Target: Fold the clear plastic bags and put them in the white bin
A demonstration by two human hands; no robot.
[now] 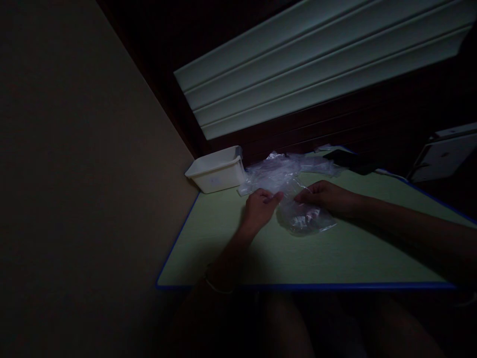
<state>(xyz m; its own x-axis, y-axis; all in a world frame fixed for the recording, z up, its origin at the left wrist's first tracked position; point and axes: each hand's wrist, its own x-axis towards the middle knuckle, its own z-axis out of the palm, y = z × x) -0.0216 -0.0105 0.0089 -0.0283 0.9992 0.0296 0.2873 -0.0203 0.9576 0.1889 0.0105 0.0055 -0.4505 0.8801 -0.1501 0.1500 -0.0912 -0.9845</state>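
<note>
A clear plastic bag (pixel 306 219) hangs just over or rests on the green table, with something pale and pinkish faintly visible inside; what it is cannot be made out. My right hand (pixel 320 194) pinches the bag's upper right part between thumb and fingers. On the other side my left hand (pixel 261 206) has its fingers curled and its thumb tip against the bag's upper left edge. Right behind both hands lies a pile of crumpled clear plastic bags (pixel 276 171).
The green table (pixel 298 263) has a blue edge. A white plastic bin (pixel 219 178) stands at its back left corner, beside the wall. Toward the back right lie a dark object (pixel 350 161) and, past the edge, a whitish panel (pixel 443 156).
</note>
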